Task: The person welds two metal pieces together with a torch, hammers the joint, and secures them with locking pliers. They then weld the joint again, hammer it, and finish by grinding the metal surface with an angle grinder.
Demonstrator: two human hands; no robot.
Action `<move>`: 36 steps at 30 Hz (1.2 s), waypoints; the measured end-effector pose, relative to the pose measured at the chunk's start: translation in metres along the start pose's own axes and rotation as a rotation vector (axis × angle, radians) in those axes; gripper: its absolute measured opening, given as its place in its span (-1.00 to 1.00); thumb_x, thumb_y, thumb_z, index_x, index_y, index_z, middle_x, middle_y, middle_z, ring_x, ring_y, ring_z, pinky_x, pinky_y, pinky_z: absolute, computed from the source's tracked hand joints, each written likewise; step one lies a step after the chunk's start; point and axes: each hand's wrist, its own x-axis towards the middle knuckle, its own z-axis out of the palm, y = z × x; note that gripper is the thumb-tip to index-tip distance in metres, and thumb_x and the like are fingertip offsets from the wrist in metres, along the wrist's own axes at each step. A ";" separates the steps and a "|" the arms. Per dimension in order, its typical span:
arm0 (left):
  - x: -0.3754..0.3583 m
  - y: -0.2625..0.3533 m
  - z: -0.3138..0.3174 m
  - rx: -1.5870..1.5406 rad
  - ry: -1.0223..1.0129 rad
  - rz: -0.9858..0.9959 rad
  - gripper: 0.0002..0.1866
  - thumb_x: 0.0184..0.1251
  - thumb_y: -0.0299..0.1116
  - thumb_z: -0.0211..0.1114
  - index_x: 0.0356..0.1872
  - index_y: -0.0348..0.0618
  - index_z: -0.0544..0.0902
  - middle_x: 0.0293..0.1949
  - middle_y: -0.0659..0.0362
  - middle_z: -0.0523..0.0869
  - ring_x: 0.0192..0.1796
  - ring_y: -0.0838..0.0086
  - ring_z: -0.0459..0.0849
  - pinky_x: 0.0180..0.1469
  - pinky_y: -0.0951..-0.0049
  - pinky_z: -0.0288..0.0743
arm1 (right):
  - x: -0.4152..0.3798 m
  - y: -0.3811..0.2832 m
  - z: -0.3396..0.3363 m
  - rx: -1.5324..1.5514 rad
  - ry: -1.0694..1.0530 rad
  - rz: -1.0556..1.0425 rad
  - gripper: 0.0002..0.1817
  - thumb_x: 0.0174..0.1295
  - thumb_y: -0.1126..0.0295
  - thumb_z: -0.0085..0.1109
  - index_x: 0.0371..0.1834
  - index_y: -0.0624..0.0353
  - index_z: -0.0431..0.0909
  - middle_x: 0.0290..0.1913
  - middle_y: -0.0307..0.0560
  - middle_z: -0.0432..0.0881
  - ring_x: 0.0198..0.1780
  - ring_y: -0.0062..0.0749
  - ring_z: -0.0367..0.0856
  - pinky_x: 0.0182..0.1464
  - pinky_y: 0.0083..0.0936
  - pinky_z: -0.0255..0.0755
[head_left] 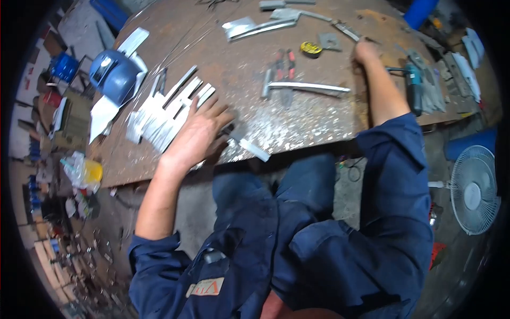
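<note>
My left hand (197,132) lies palm down at the right side of a pile of flat silvery metal strips (156,123), fingers spread and touching the strips. A single short metal strip (255,150) lies beside it, jutting over the table's near edge. My right hand (367,52) reaches to the far right, its fingers closed at the end of a slim metal tool (345,30) whose exact kind I cannot make out. Red-handled pliers (291,61) lie mid-table, partly beneath a long narrow metal bar (311,86). A yellow and black round tape measure (311,49) rests further back.
A blue-grey welding helmet (116,77) sits at the table's left. A teal power tool (413,87) and gloves (433,87) lie at the right edge. Below stands a white fan (473,194). A bagged yellow drink (92,171) hangs near the left corner.
</note>
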 end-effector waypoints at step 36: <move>-0.008 0.043 0.113 -0.427 0.542 0.223 -0.70 0.26 -0.54 0.54 0.03 -0.21 0.79 0.04 0.09 0.80 0.22 0.14 0.76 0.50 0.01 0.51 | -0.489 -0.023 -0.027 2.443 -1.184 -0.234 0.04 0.19 0.64 0.10 0.81 -0.05 -0.05 0.62 0.73 0.10 0.64 0.79 0.02 0.54 0.70 0.03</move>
